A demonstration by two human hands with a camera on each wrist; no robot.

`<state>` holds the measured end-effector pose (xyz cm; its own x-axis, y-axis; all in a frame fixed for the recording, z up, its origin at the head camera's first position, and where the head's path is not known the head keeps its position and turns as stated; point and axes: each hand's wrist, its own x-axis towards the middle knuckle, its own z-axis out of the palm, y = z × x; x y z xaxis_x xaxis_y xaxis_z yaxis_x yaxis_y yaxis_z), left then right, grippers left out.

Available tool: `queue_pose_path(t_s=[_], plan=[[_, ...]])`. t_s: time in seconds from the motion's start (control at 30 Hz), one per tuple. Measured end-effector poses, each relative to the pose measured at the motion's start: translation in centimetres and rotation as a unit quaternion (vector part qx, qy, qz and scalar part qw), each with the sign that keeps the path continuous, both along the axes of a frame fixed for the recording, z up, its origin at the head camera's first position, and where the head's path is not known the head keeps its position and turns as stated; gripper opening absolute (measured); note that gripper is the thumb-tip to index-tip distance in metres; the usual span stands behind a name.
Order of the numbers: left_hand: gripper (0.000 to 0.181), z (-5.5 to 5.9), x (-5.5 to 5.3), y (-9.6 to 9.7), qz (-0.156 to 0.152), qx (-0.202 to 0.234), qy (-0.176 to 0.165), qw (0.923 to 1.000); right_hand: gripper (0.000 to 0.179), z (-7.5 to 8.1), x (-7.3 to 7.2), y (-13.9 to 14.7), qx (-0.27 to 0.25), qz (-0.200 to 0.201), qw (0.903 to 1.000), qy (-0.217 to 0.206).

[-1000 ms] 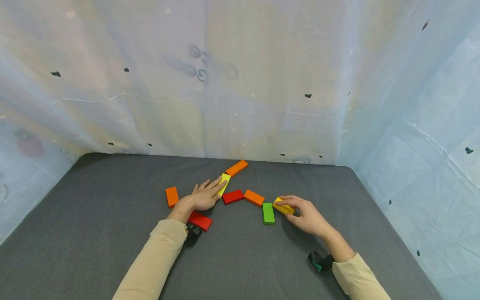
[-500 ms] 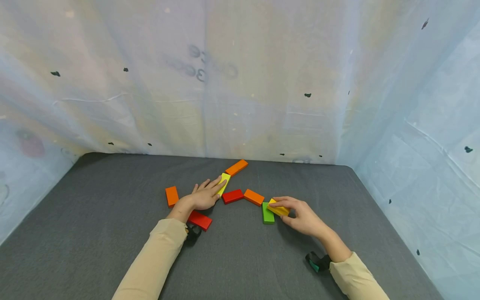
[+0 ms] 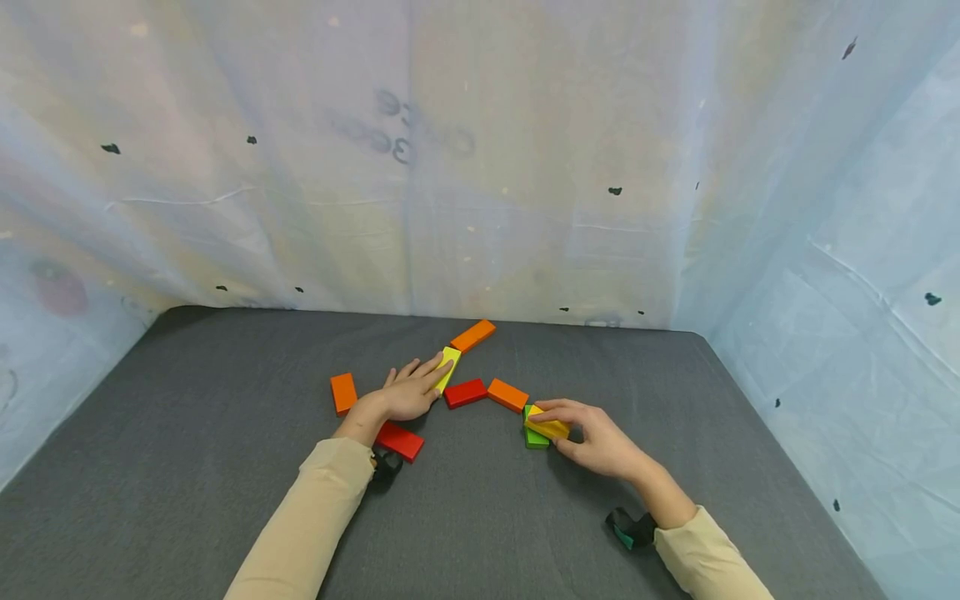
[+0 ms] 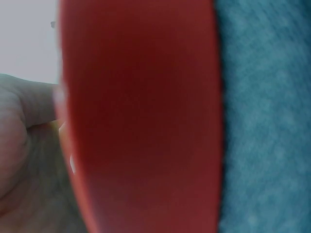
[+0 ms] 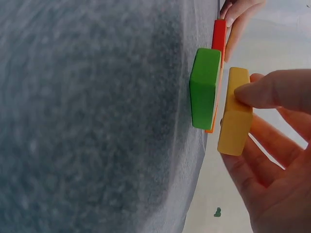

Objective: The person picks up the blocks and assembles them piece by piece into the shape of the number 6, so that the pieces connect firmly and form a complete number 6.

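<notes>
In the head view my left hand (image 3: pixel 405 398) lies with fingers extended and spread, fingertips on a bright yellow block (image 3: pixel 449 367). A red block (image 3: pixel 401 441) lies by that wrist and fills much of the left wrist view. My right hand (image 3: pixel 600 437) pinches an amber-yellow block (image 3: pixel 550 425) between thumb and fingers. That block is over a green block (image 3: pixel 536 441) lying flat, covering part of it. The right wrist view shows a gap between the amber block (image 5: pixel 235 121) and the green block (image 5: pixel 204 90).
A red block (image 3: pixel 467 393) and an orange block (image 3: pixel 508 395) form a chain toward the green one. One orange block (image 3: pixel 473 336) touches the bright yellow block's far end; another orange block (image 3: pixel 344 394) lies left. Plastic sheeting (image 3: pixel 480 167) surrounds the grey cloth surface (image 3: pixel 225 467).
My right hand has moved left with the amber-yellow block, from beside the green block to above it. The left hand stays where it was.
</notes>
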<state>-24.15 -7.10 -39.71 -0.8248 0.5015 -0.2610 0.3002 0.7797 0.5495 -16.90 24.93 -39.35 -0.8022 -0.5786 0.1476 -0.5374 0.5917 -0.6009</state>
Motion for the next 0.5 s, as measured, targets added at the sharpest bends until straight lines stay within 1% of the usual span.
queue_pose_path(t_s=[0.3, 0.5], plan=[[0.055, 0.0, 0.0, 0.0, 0.000, -0.001, 0.002, 1.0000, 0.043, 0.1, 0.2, -0.7, 0.002, 0.011, 0.9999, -0.009], [0.055, 0.0, 0.0, -0.1, 0.001, 0.000, 0.004, 1.0000, 0.042, 0.1, 0.1, -1.2, 0.001, 0.027, 0.9994, -0.020]])
